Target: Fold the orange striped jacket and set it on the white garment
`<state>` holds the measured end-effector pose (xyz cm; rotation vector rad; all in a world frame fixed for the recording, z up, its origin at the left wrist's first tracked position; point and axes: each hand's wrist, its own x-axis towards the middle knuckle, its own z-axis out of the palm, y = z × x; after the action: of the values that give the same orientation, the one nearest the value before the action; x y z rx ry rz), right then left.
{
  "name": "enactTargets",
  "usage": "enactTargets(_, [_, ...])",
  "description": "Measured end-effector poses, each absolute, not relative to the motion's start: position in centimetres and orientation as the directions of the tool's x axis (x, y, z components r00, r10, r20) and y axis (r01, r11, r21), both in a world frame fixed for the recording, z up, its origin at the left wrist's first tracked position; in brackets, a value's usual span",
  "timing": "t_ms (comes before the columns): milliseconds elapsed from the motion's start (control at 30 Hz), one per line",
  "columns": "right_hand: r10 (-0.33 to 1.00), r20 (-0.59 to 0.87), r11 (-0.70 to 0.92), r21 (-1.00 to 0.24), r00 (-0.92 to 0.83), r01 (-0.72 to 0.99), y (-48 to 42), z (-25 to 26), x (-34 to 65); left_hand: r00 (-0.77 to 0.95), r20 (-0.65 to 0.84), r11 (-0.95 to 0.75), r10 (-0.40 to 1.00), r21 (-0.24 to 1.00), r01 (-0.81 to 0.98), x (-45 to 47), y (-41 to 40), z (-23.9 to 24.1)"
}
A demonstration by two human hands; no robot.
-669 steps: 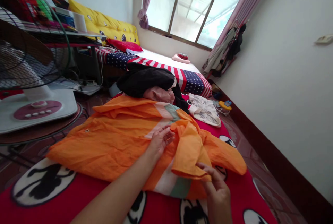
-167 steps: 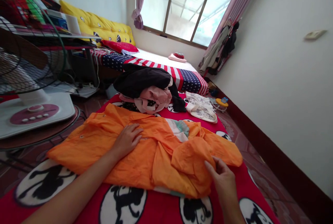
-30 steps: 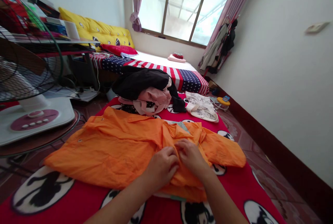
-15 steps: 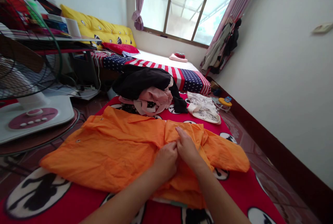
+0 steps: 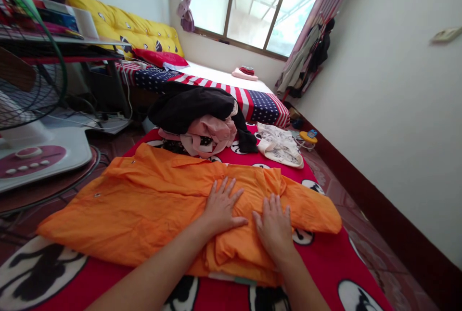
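Half a second earlier you had both hands bunched together, pinching at the middle of the orange shirt (image 5: 144, 200). By this moment they'd let go and come apart. Your left hand (image 5: 221, 206) and right hand (image 5: 275, 226) both lay flat on it, palms down, fingers spread, side by side with a small gap, gripping nothing. That left the doubled-over right part of the shirt pressed into a flatter stack, and the shirt itself lay spread across the red blanket (image 5: 325, 263) right in front of you. Beyond the shirt, close to its far edge, sat a pile of black and pink clothes (image 5: 198, 113), with a white printed cloth (image 5: 279, 145) off past the shirt's far right corner. A fan (image 5: 29, 152) stood left of the shirt, well apart. Nothing lay on the shirt but your hands.
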<state>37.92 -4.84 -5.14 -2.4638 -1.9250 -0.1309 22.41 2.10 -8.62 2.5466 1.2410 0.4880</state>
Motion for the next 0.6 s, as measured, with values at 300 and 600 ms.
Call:
enactTargets(300, [0.996, 0.019, -0.089, -0.086, 0.091, 0.992, 2.4, -6.7, 38.4, 0.572, 0.209, -0.605, 0.793, 0.374, 0.702, 22.5, 2.2, -9.1])
enactTargets(600, [0.990, 0.119, -0.030, -0.384, 0.082, 0.923, 1.8, -6.7, 42.1, 0.522, 0.206, -0.559, 0.828, 0.392, 0.731, 22.3, 2.2, -9.1])
